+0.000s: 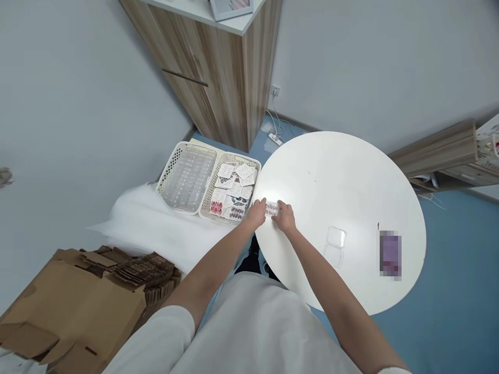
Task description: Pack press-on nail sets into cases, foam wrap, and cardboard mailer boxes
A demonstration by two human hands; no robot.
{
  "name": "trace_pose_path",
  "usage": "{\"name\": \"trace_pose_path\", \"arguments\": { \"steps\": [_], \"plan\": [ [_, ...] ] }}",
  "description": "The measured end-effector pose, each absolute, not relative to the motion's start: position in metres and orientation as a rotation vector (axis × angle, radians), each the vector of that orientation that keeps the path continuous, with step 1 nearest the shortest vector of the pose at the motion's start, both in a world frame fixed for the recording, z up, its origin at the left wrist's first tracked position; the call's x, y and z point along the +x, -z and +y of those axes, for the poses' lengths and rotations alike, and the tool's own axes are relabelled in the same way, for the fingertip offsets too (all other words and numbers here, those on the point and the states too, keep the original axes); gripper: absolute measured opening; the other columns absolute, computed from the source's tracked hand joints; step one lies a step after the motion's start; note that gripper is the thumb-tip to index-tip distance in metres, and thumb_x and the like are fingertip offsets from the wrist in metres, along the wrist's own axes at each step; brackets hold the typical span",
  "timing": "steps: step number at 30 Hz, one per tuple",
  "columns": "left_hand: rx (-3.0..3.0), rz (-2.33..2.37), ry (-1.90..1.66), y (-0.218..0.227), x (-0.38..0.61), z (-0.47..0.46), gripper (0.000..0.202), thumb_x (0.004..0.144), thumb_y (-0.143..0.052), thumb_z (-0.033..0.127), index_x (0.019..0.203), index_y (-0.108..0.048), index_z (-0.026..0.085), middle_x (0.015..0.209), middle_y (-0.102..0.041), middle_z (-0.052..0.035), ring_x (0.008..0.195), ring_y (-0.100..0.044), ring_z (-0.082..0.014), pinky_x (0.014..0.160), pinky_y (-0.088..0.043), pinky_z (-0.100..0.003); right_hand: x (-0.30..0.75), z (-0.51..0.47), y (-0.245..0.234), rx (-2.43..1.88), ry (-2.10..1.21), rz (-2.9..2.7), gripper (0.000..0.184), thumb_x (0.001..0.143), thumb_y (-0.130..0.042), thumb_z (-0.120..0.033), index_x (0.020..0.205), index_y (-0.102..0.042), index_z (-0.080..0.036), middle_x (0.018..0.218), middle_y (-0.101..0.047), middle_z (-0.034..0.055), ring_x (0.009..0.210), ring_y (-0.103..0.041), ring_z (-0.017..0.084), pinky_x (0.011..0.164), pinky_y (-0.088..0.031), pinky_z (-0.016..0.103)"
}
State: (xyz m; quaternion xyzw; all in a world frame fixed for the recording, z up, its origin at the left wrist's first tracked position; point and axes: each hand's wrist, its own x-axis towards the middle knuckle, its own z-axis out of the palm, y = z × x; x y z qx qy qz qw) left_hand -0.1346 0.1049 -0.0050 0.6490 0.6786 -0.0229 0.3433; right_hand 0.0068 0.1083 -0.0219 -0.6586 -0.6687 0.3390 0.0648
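Between my two hands is a small card of false nails [272, 209], held just over the near left edge of the round white table [331, 171]. My left hand [256, 214] is closed on the card's left end. My right hand [286, 218] pinches its right end. An open transparent plastic case [336, 246] lies on the table to the right of my hands. To the left, a white basket [258, 169] holds many cards of nails in red, purple and dark colours. Another white basket [171, 156] beside it contains stacked transparent plastic cases [189, 176].
A blurred purple item [390, 253] lies on the table's right side. White wrapping sheet [156, 223] and folded brown cardboard boxes [78, 306] are at the lower left. A wooden cabinet [222, 72] stands behind the baskets, with a power strip [275, 139] on the floor near it.
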Motion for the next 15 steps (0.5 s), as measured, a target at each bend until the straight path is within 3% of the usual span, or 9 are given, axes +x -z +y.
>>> {"name": "trace_pose_path", "arguments": {
  "steps": [7,11,15],
  "plan": [
    [1.673,1.76,0.016,0.006,-0.137,0.108,0.055,0.068,-0.054,0.007,0.117,-0.033,0.021,0.11,-0.044,-0.0087,0.094,-0.052,-0.0198,0.071,-0.04,-0.026,0.003,0.109,0.021,-2.077,-0.97,-2.072,0.059,0.067,-0.056,-0.021,0.122,-0.036,-0.025,0.105,-0.043,0.0081,0.101,-0.043,0.024,0.075,-0.041,0.031],
    [1.708,1.755,-0.06,0.008,-0.136,0.104,0.057,0.068,-0.053,0.006,0.118,-0.031,0.021,0.111,-0.044,-0.0085,0.09,-0.053,-0.019,0.07,-0.041,-0.026,0.004,0.105,0.021,-2.022,-0.936,-2.073,0.056,0.068,-0.055,-0.022,0.121,-0.036,-0.023,0.106,-0.044,0.0078,0.1,-0.044,0.022,0.077,-0.041,0.032],
    [1.742,1.707,-0.186,0.012,-0.136,0.097,0.058,0.07,-0.049,0.003,0.123,-0.028,0.018,0.113,-0.045,-0.0109,0.099,-0.049,-0.0212,0.078,-0.041,-0.03,0.008,0.098,0.022,-1.872,-0.942,-2.12,0.058,0.07,-0.052,-0.019,0.124,-0.03,-0.02,0.106,-0.046,0.0075,0.093,-0.047,0.02,0.078,-0.041,0.033]
  ]
}}
